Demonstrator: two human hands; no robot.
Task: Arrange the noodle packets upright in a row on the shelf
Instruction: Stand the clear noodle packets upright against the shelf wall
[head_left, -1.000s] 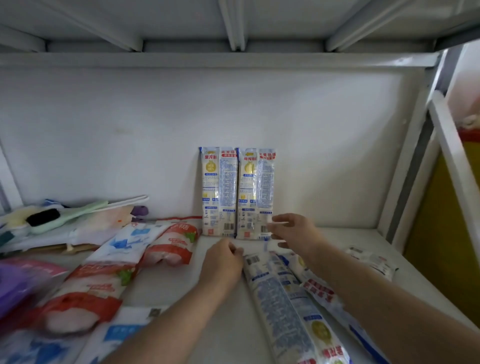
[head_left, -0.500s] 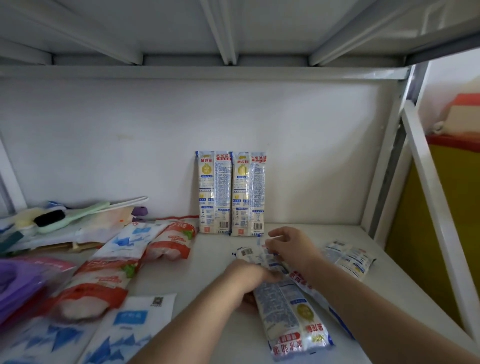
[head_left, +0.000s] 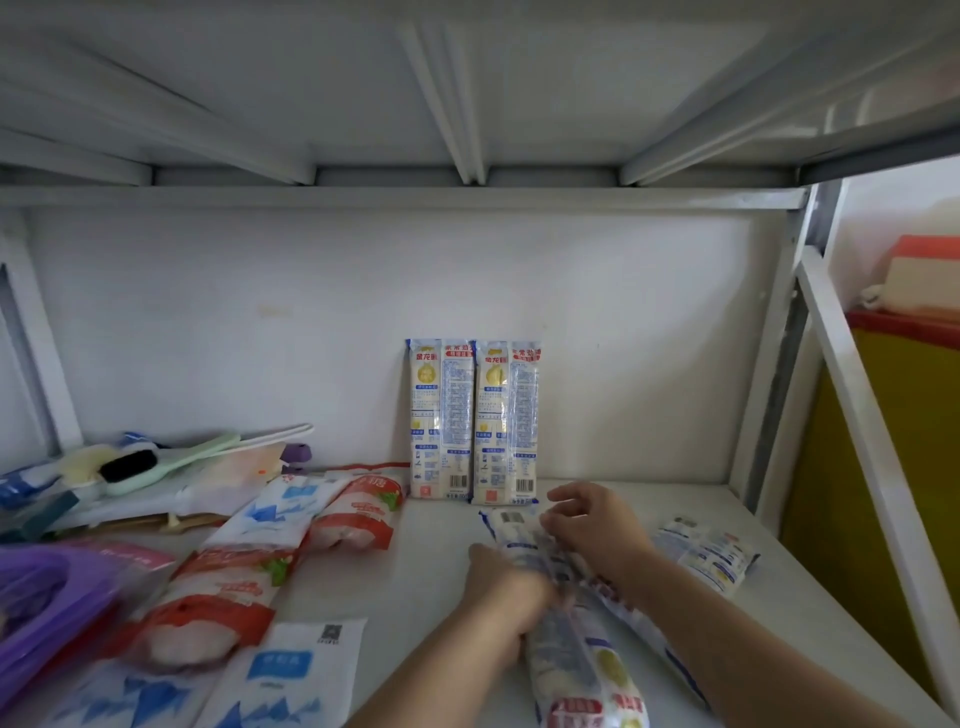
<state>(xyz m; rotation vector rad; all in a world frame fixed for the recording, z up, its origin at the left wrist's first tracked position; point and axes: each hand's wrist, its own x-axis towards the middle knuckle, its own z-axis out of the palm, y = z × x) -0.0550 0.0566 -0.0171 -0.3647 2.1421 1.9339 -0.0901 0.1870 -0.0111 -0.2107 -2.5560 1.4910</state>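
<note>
Hands, L (head_left: 506, 587) & R (head_left: 592, 530), grip flat noodle packet (head_left: 566, 649) (fingers curled).

two noodle packets (head_left: 472, 421) stand upright against the back wall; others (head_left: 576, 649) lie flat.

left hand (head_left: 506, 592) is leaving the foot of the standing packets and closing around the middle of the lying noodle packet (head_left: 566, 634) | right hand (head_left: 592, 530) is dropping from the right standing packet (head_left: 506, 421) onto that lying packet's far end | packet is now being gripped by both hands, blurred
</note>
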